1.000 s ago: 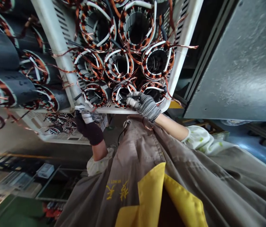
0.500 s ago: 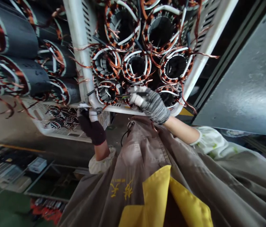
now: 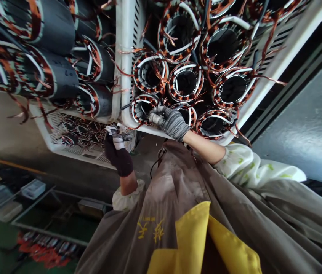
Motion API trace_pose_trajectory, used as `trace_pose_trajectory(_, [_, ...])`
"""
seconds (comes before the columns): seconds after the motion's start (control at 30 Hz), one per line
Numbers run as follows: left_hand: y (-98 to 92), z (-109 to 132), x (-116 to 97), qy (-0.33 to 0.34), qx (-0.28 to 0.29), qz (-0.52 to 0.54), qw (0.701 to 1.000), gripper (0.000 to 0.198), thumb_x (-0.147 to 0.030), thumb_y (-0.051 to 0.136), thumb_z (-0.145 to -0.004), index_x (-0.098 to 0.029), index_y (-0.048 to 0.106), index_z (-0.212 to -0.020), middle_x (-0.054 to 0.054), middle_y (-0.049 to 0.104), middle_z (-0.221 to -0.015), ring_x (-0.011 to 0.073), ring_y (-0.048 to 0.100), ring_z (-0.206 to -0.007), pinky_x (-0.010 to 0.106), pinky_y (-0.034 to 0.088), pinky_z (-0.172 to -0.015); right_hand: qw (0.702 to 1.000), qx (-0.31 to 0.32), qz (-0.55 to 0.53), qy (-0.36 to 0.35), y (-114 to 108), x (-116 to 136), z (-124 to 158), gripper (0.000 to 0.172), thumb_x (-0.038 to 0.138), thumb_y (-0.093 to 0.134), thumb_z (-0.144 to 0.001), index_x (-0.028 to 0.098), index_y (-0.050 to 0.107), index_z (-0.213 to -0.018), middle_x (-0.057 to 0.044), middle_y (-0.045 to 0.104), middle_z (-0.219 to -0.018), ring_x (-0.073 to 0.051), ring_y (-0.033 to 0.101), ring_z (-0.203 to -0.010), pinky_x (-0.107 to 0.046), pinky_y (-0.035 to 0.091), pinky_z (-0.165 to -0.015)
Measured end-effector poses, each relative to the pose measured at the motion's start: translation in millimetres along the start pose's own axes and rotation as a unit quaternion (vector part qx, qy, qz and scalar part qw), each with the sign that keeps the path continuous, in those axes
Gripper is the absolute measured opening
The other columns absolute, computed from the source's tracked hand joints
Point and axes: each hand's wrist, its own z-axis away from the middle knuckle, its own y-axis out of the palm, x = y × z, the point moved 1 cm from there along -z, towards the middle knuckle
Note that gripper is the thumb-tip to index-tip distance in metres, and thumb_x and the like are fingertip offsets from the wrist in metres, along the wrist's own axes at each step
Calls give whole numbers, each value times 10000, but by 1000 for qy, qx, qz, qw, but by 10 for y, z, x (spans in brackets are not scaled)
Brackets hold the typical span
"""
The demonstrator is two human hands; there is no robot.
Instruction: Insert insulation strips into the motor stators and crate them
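My right hand (image 3: pixel 172 122), in a grey knitted glove with white-wrapped fingertips, reaches the front row of the white crate. Its fingers are pinched together at the rim of the front-left motor stator (image 3: pixel 135 109), and what they hold is hidden. Beside it in the row sit another stator (image 3: pixel 191 114), partly behind the hand, and one further right (image 3: pixel 214 125). My left hand (image 3: pixel 118 152), in a dark glove with white-wrapped fingers, is closed just outside the crate's front-left corner. A small dark thing I cannot make out shows at its fingertips.
The white plastic crate (image 3: pixel 127 72) holds several stators with copper windings, white ties and loose leads. Grey stators (image 3: pixel 60 76) lie stacked at the left. A lower crate (image 3: pixel 52 146) with more windings stands beneath them. A grey metal surface (image 3: pixel 306 125) borders the right side.
My right hand has moved left along the front row to the front-left stator. The thin dark piece seen in it before is out of sight. The whole view has shifted; my left hand stays closed.
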Motion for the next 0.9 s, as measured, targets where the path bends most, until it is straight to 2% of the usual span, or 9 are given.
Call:
trace_pose_trajectory(0.1, [-7, 27, -5, 19, 21, -29, 999, 467, -480, 520, -1158, -105, 761, -1298, 237, 815, -1291, 329, 764, -1235, 461, 620, -1071, 1000, 13, 8, 16, 23, 63, -18, 360, 524, 960, -892, 239, 824, -1064, -45, 865, -1057, -264, 818, -1083, -521, 657, -1201])
trace_pose_trajectory(0.17, [3, 45, 3, 42, 54, -56, 996, 471, -503, 569, -1136, -119, 785, -1302, 219, 834, -1269, 317, 787, -1212, 441, 628, -1062, 1000, 24, -11, 11, 8, 188, 0, 419, 537, 1005, -836, 247, 802, -1059, -27, 852, -1013, -244, 811, -1027, -488, 683, -1146])
trace_pose_trajectory(0.27, [42, 87, -1, 78, 109, -108, 985, 484, -581, 648, -1106, -159, 804, -1285, 184, 858, -1208, 317, 815, -1169, 442, 634, -1052, 995, 4, -97, -9, -156, 501, 142, 465, 617, 977, -844, 255, 721, -987, 7, 759, -849, -182, 738, -777, -366, 715, -820])
trace_pose_trajectory(0.37, [92, 162, -109, 143, 152, -119, 971, 481, -625, 693, -1101, -191, 812, -1272, 161, 870, -1179, 313, 823, -1159, 444, 629, -1069, 991, -16, -122, -48, -465, 842, 414, 518, 711, 880, -915, 251, 648, -856, 33, 604, -697, -125, 557, -565, -267, 541, -521])
trace_pose_trajectory(0.47, [134, 283, -345, 234, 160, -91, 955, 470, -596, 690, -1130, -201, 813, -1351, 170, 872, -1277, 305, 814, -1244, 441, 610, -1143, 991, 13, -94, -97, -750, 1075, 730, 582, 748, 843, -940, 244, 617, -758, 32, 528, -631, -113, 493, -533, -254, 476, -486])
trace_pose_trajectory(0.6, [182, 536, -754, 323, 154, -56, 932, 480, -601, 704, -1128, -214, 822, -1386, 160, 875, -1288, 316, 798, -1282, 473, 588, -1209, 987, 40, -80, -132, -1044, 1204, 1110, 532, 718, 868, -918, 248, 664, -775, 20, 553, -645, -136, 547, -603, -287, 569, -585])
trace_pose_trajectory(0.7, [234, 816, -1098, 352, 172, -50, 919, 485, -594, 707, -1121, -220, 830, -1405, 145, 885, -1245, 326, 805, -1242, 499, 586, -1216, 986, 12, -75, -150, -1418, 1221, 1380, 550, 759, 904, -862, 258, 691, -783, 8, 579, -683, -160, 595, -664, -317, 615, -639])
trace_pose_trajectory(0.83, [346, 1328, -1591, 363, 186, -56, 911, 488, -579, 695, -1129, -221, 828, -1433, 157, 878, -1288, 350, 780, -1332, 514, 586, -1222, 978, -50, -114, -166, -2219, 1130, 1750, 622, 860, 882, -790, 261, 717, -801, 5, 572, -655, -139, 502, -556, -298, 477, -480])
trace_pose_trajectory(0.9, [451, 1626, -1827, 392, 193, -49, 898, 477, -562, 660, -1148, -215, 823, -1432, 171, 863, -1334, 350, 770, -1358, 519, 571, -1241, 970, -78, -145, -181, -2604, 1048, 1942, 676, 934, 797, -802, 270, 745, -919, -24, 648, -764, -162, 581, -613, -309, 508, -510])
